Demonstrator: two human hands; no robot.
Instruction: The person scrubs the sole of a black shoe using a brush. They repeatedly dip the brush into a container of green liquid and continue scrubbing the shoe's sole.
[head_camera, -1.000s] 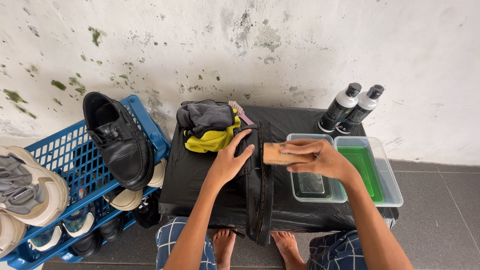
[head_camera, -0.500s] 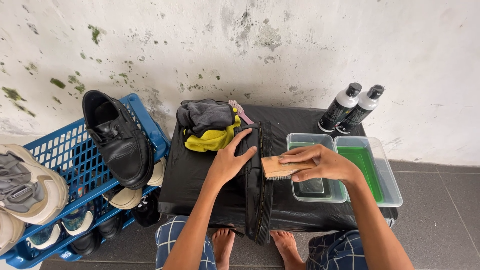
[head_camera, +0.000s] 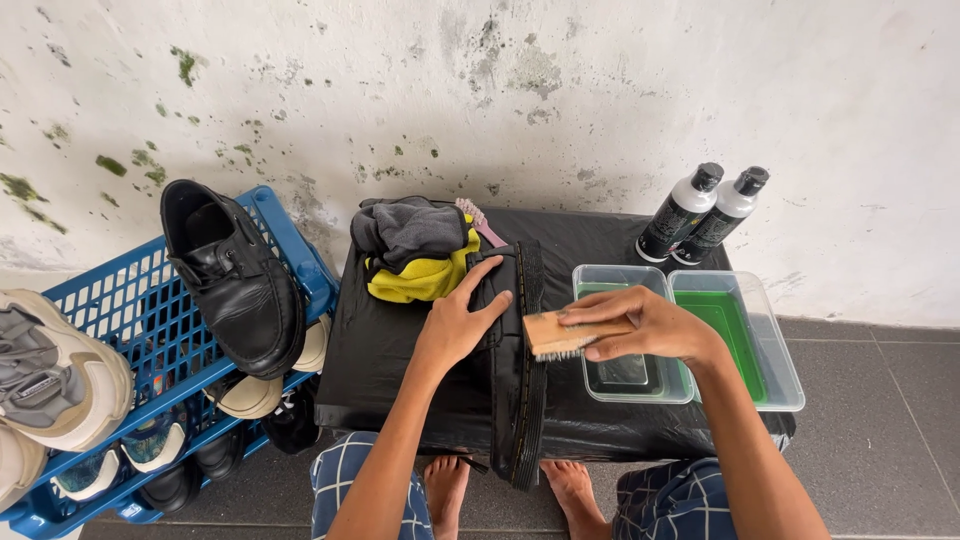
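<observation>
While the left hand (head_camera: 462, 322) presses flat on a black shoe (head_camera: 518, 400) lying on its side across the black-covered table (head_camera: 400, 350), the right hand (head_camera: 640, 325) grips a wooden brush (head_camera: 560, 335) against its sole. Left of both stands a blue crate (head_camera: 130, 330) of shoes. Right of the brush sit two clear tubs (head_camera: 745, 345), one with green liquid, below a stained wall.

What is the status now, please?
Left hand presses black shoe on its side. Right hand holds wooden brush against sole. Nothing in the way.

Black-covered table (head_camera: 400, 370) carries 1 shoe (head_camera: 515, 380), cloths (head_camera: 415, 250), 2 bottles (head_camera: 700, 212), 2 tubs (head_camera: 735, 340).
</observation>
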